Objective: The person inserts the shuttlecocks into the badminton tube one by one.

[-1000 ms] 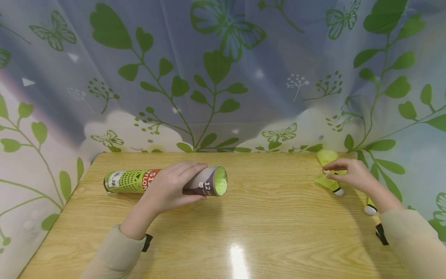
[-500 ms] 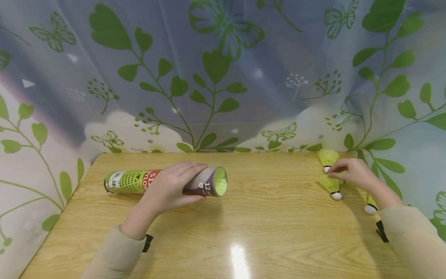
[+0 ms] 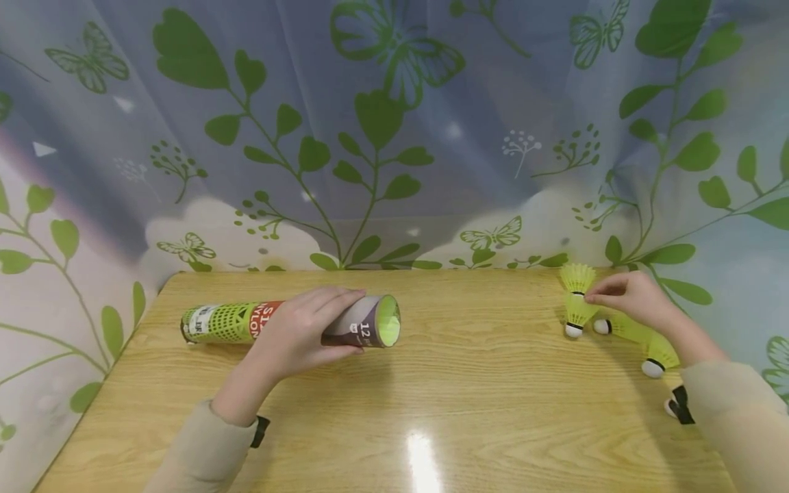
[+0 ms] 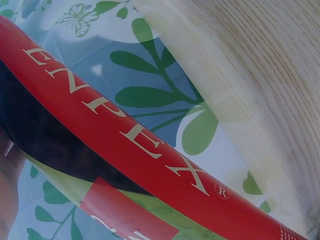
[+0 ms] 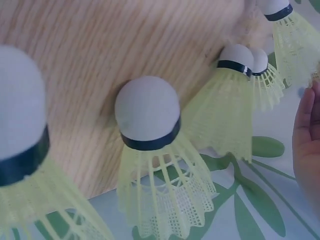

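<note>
While the left hand (image 3: 302, 335) lies curled over a shuttlecock tube (image 3: 290, 322), its fingers wrapped across the top and the thumb under the near side, the tube rests on its side on the wooden table (image 3: 431, 411). Beyond the fingertips the tube's open mouth shows a yellow-green inside; its capped end sticks out past the wrist side of the hand. The left wrist view shows only the tube's red and black label (image 4: 125, 150) close up, with the table edge behind it.

Well apart from that hand, the right hand (image 3: 629, 298) pinches at the skirt of a yellow shuttlecock (image 3: 574, 316) with fingertips together, near the table's far corner. Another shuttlecock (image 3: 577, 277) stands just beyond those fingertips. 2 more lie beneath the palm and wrist: one (image 3: 619, 327) under the palm, one (image 3: 658, 356) beside the sleeve. The right wrist view shows white cork heads with black bands (image 5: 148, 117) and yellow mesh skirts crowded together on the wood.
</note>
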The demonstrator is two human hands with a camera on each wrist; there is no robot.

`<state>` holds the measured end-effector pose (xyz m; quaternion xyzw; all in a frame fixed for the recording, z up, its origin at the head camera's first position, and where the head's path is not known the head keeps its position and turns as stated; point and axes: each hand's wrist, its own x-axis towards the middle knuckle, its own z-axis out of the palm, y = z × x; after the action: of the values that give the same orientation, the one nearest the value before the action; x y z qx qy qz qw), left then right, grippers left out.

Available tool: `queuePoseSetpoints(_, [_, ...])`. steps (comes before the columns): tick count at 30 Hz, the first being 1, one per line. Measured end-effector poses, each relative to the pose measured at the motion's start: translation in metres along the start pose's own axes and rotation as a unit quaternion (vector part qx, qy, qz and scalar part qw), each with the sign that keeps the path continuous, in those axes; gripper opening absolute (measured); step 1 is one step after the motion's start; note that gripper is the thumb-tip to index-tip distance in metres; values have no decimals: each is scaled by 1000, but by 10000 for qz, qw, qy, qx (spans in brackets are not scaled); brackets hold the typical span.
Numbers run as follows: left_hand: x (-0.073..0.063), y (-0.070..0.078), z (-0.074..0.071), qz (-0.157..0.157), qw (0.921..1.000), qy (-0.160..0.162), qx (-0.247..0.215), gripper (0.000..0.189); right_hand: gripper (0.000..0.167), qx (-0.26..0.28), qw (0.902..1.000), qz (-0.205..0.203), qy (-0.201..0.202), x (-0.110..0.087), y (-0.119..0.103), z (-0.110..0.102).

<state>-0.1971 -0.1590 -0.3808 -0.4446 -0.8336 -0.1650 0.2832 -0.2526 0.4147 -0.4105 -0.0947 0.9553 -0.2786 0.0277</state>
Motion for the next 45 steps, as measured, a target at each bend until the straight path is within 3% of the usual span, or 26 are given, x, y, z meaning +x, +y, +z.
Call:
queuePoseSetpoints(11, [1, -1, 0, 34, 10000, 67, 7, 85, 25, -224, 9997, 13, 138, 4, -19, -2])
queuePoseSetpoints(21, [1, 0, -3, 0, 10000, 31, 33, 85, 29, 248, 9992, 13, 327, 10, -45, 11])
queuePoseSetpoints(28, [1, 0, -3, 10, 10000, 24, 44, 85, 22, 598, 9954, -344, 669, 11, -67, 23])
queuePoseSetpoints(45, [2, -1, -1, 9, 9999, 105, 61, 84, 15, 1251, 9831, -815, 1059, 12, -128, 47])
